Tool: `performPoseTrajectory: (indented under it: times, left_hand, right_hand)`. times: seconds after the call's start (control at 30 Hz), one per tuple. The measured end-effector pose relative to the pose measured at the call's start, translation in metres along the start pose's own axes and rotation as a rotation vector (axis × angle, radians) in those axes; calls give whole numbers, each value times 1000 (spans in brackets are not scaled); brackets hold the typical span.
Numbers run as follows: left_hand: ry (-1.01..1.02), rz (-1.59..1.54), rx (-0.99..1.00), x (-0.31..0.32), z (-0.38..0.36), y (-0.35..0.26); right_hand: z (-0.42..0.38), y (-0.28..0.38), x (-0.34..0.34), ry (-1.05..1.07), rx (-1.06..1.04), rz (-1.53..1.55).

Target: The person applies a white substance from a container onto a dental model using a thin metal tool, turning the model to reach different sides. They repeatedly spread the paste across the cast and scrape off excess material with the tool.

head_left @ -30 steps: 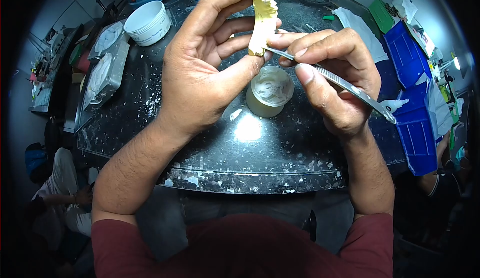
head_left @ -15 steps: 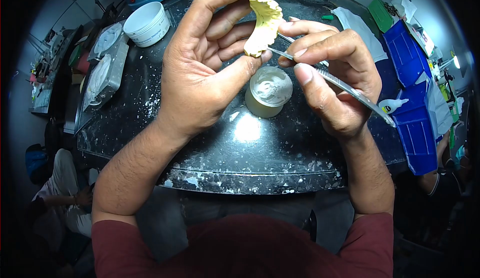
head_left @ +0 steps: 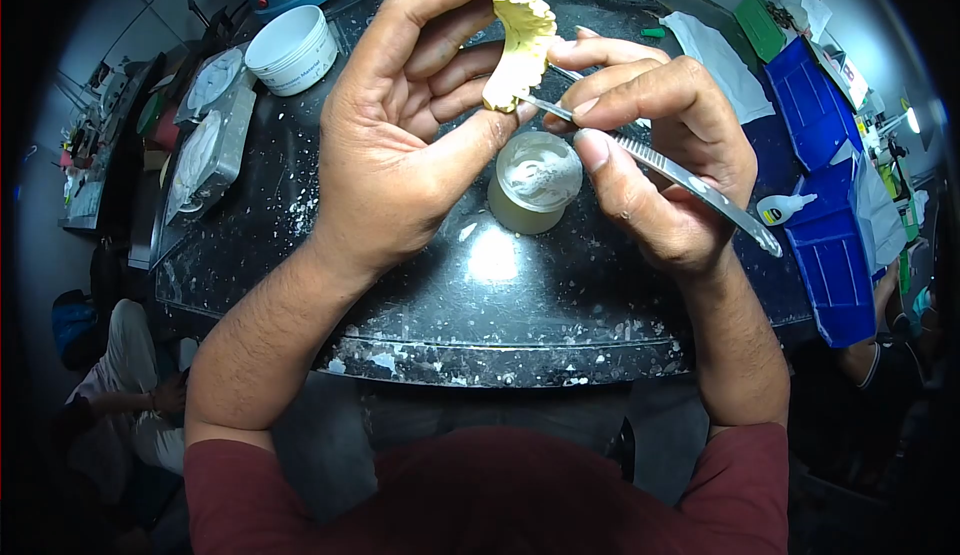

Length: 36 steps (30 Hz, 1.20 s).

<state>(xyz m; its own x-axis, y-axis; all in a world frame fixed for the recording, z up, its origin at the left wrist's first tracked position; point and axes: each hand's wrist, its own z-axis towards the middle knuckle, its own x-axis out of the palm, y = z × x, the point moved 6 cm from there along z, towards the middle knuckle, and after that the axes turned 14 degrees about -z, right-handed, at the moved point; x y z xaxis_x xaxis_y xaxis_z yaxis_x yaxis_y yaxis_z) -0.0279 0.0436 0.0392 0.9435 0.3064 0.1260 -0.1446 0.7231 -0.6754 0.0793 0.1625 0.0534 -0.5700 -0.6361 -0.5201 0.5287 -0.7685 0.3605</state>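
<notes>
My left hand point(head_left: 390, 145) is closed on a pale yellow dental cast point(head_left: 518, 50), a curved arch with tooth shapes along its right edge. It is held upright between thumb and fingers. My right hand point(head_left: 665, 145) grips slim metal tweezers point(head_left: 735, 217) with ribbed sides. One pointed tip touches or nearly touches the cast's lower end, close to my left thumb. Another thin metal length shows behind my right fingers; most of it is hidden. Below the hands stands a small translucent jar point(head_left: 528, 213) with whitish residue on top.
The black worktop point(head_left: 420, 305) is spotted with white residue. A white tub point(head_left: 292, 50) and a metal tray point(head_left: 215, 145) stand left. On the right are blue trays point(head_left: 828, 275), a small white bottle point(head_left: 785, 208) and a white cloth point(head_left: 715, 65). People sit at both sides.
The cast and my left hand have shifted slightly left. My right hand and the tweezers have moved left with them, and the tweezers' handle has turned slightly. Both grips stay the same.
</notes>
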Motion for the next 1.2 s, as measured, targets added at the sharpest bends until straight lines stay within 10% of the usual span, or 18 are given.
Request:
performPoseTrajectory:
  times: [0.33,1.2]
  left_hand:
    - [96,361,-88,-3,4,-4]
    - [-58,87,-16,0,-2,5]
  right_hand:
    - [-2,-5,-1,-11,14,56]
    - [-1,-3,-1,-37,3,68]
